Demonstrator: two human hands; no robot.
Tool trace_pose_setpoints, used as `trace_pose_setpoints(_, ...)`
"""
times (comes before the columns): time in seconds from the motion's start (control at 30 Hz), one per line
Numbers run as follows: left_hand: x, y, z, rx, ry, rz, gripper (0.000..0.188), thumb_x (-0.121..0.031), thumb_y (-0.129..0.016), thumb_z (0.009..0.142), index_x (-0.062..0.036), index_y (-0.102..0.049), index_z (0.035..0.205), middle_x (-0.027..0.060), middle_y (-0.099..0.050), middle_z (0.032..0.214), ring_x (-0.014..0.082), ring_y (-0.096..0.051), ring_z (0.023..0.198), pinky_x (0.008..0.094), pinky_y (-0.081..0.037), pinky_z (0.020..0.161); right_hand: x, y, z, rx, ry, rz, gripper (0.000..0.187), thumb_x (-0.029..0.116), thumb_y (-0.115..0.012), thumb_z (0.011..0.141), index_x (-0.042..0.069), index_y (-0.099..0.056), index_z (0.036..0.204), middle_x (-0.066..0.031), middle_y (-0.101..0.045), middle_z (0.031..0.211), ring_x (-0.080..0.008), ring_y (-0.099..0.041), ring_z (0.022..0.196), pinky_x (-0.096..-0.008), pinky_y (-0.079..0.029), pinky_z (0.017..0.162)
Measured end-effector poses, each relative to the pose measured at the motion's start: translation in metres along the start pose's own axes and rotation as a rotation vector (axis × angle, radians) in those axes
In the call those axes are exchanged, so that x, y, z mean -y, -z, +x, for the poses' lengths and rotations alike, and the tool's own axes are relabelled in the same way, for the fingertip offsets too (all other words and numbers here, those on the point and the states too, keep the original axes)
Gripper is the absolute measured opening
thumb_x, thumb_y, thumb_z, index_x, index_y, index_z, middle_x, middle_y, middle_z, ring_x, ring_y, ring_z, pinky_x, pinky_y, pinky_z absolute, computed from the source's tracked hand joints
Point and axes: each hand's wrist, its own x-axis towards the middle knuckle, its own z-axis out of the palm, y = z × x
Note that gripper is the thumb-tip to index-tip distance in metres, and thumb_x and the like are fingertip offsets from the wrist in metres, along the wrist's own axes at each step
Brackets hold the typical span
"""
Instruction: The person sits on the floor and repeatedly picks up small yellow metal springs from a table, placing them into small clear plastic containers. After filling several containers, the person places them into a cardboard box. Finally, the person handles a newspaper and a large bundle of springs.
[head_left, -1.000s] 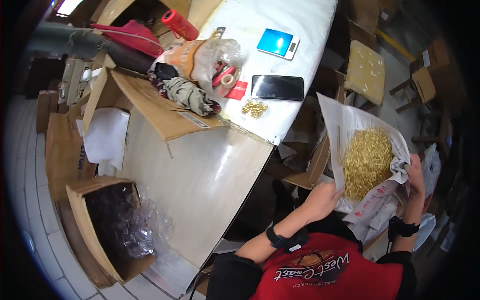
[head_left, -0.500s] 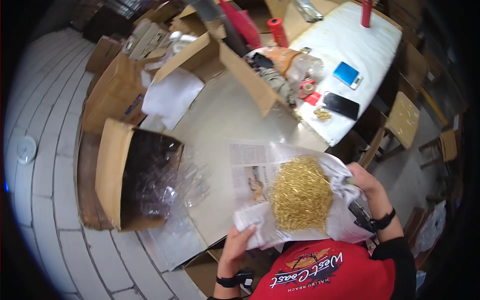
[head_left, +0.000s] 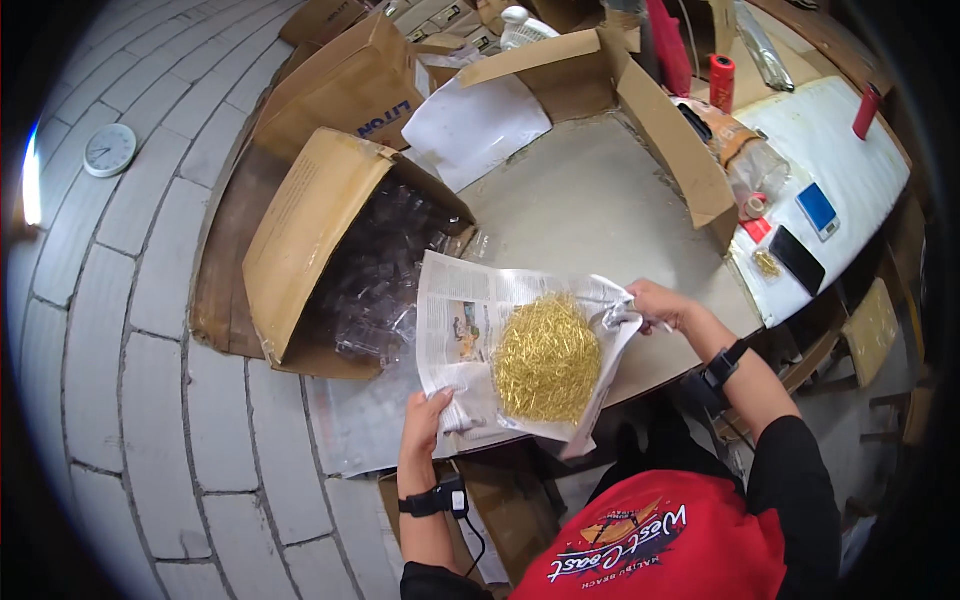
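A sheet of newspaper (head_left: 450, 340) is stretched between my two hands over the near edge of the table. On it lies a rounded heap of small thin gold-coloured metal pieces (head_left: 548, 358); their exact kind is too small to make out. My left hand (head_left: 424, 422) pinches the paper's near left corner. At the far right side, my right hand (head_left: 662, 304) grips a bunched-up edge of the same sheet. The paper sags around the heap, and its near right corner hangs past the table edge.
Left of the paper, a tipped cardboard box (head_left: 310, 240) spills clear plastic pieces (head_left: 375, 320). Beyond is the grey tabletop (head_left: 590, 190) with an open carton flap (head_left: 670, 140). A white board (head_left: 850, 150) at right bears a blue device (head_left: 818, 208) and a black phone (head_left: 797, 262).
The view has swung toward the right and shows more wall at left. Newspaper and heap, still in both hands, have moved left, nearer the tipped box.
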Motion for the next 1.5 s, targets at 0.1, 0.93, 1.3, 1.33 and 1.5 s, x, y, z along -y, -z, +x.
trace_pose_setpoints(0.1,0.045,0.012,0.048,-0.030,0.101,-0.044,0.021,-0.007,-0.058,0.084,0.0021,-0.063,0.102,0.0084,-0.066,0.088,0.0170,-0.064,0.074,0.0310,-0.054,0.065,0.018,0.043,0.026,0.022,-0.045,-0.307,0.009,0.004,-0.057,0.075,-0.001,-0.064,0.079,-0.0073,-0.056,0.057,-0.0154,-0.053,0.044,-0.0312,-0.045,0.041)
trace_pose_setpoints(0.93,0.159,-0.190,0.025,-0.373,-0.003,0.752,0.108,-0.033,-0.081,0.064,0.0145,-0.016,0.137,0.0321,-0.011,0.146,0.0432,-0.018,0.135,0.0454,-0.026,0.108,-0.054,0.002,0.096,-0.173,-0.310,-0.148,0.045,0.030,-0.079,0.071,-0.006,-0.065,0.095,-0.0098,-0.064,0.080,-0.0140,-0.057,0.062,-0.0281,-0.047,0.052)
trace_pose_setpoints(1.3,0.174,-0.183,0.020,-0.274,-0.056,0.856,0.115,-0.048,-0.079,0.062,0.0141,-0.019,0.137,0.0315,-0.015,0.146,0.0436,-0.011,0.137,0.0475,-0.017,0.111,-0.040,-0.041,0.079,-0.100,-0.140,0.521,0.028,0.003,-0.064,0.075,-0.006,-0.059,0.101,-0.0121,-0.064,0.093,-0.0193,-0.065,0.077,-0.0316,-0.055,0.065)
trace_pose_setpoints(1.33,0.171,-0.183,0.017,-0.263,-0.047,0.862,0.115,-0.048,-0.079,0.061,0.0140,-0.019,0.137,0.0312,-0.015,0.146,0.0432,-0.011,0.138,0.0473,-0.018,0.110,-0.033,-0.043,0.073,-0.083,-0.179,0.586,0.028,0.001,-0.062,0.075,-0.005,-0.059,0.102,-0.0127,-0.064,0.096,-0.0197,-0.065,0.078,-0.0317,-0.056,0.068)
trace_pose_setpoints(1.5,0.175,-0.179,0.017,-0.248,-0.041,0.862,0.114,-0.044,-0.082,0.059,0.0138,-0.021,0.137,0.0307,-0.015,0.146,0.0423,-0.012,0.138,0.0466,-0.020,0.109,-0.030,-0.030,0.064,-0.093,-0.019,0.757,0.035,0.008,-0.058,0.074,-0.004,-0.057,0.108,-0.0149,-0.062,0.104,-0.0257,-0.063,0.089,-0.0385,-0.054,0.079)
